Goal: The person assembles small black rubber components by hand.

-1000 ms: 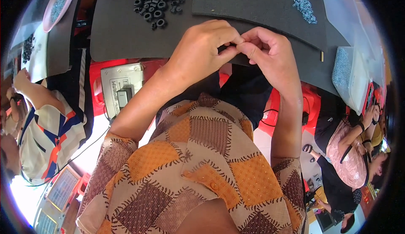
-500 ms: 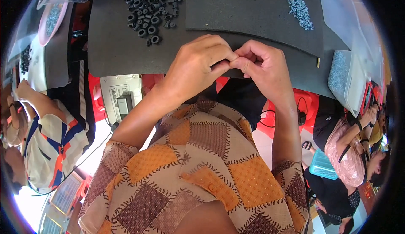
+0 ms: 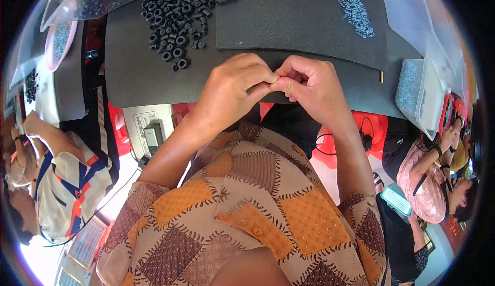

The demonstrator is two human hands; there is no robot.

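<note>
A dark work table (image 3: 129, 85) is spreading out beneath and beyond the hands, its near edge running just under them. A thinner black mat (image 3: 299, 20) is lying on it, directly ahead of the fingers. Ahead and to the left of the hands, a heap of black ring-shaped parts (image 3: 178, 20) is spilling over the table beside the mat. The left hand (image 3: 229, 87) and the right hand (image 3: 312, 87) are meeting in front of the body, their thumbs and forefingers closing into tight pinches with the tips touching or nearly so, while the other fingers are curling loosely. Whatever they are pinching is hiding between the tips, so I cannot tell what, if anything, either is holding. To the right of the hands, a translucent bin (image 3: 410, 86) is holding many tiny pale-blue pieces; ahead and to the right, a small pile of bluish coil-like pieces (image 3: 356, 15) is resting on the mat. Smallest, a brass-coloured strip (image 3: 381, 76) is sitting at the mat's near right corner. The hands seem to be doing close fingertip work, probably fitting or adjusting something tiny; the next move seems to be calling for steady, light, well-aligned pressure from both pinches.
</note>
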